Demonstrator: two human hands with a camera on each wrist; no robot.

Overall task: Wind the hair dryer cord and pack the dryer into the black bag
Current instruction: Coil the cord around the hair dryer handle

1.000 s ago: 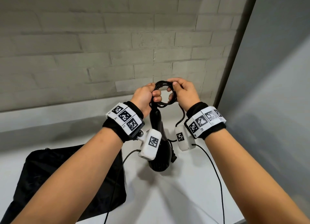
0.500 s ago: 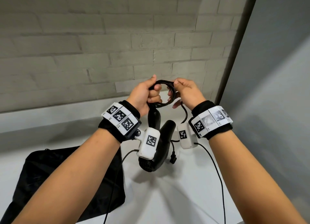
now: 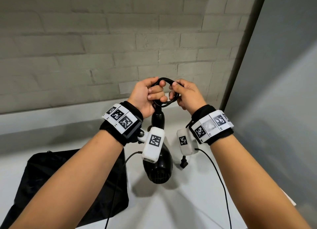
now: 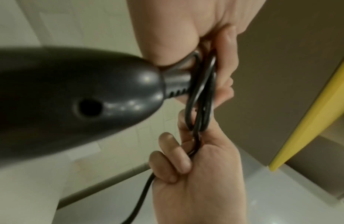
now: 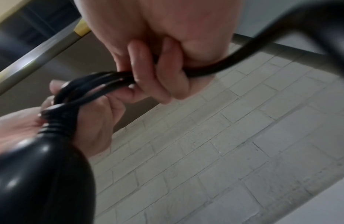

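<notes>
**Coiled cord pinched at both sides, dryer hanging below**

The black bag (image 3: 51,180) lies flat on the counter (image 3: 171,208), well below and left of the fingers. The left hand (image 3: 144,96) curls its fingers round the cord coil (image 3: 165,93) where it meets the hair dryer (image 3: 158,161) handle; the right hand (image 3: 187,95) pinches the coil's other side. The dryer hangs nearly upright, long axis vertical, handle top at the fingers, rear grille down. It likely handles heavy and rigid with a slick shell, the cord springy; the handle looks the surest hold. The plug (image 3: 183,162) dangles below the right fingers.
</notes>
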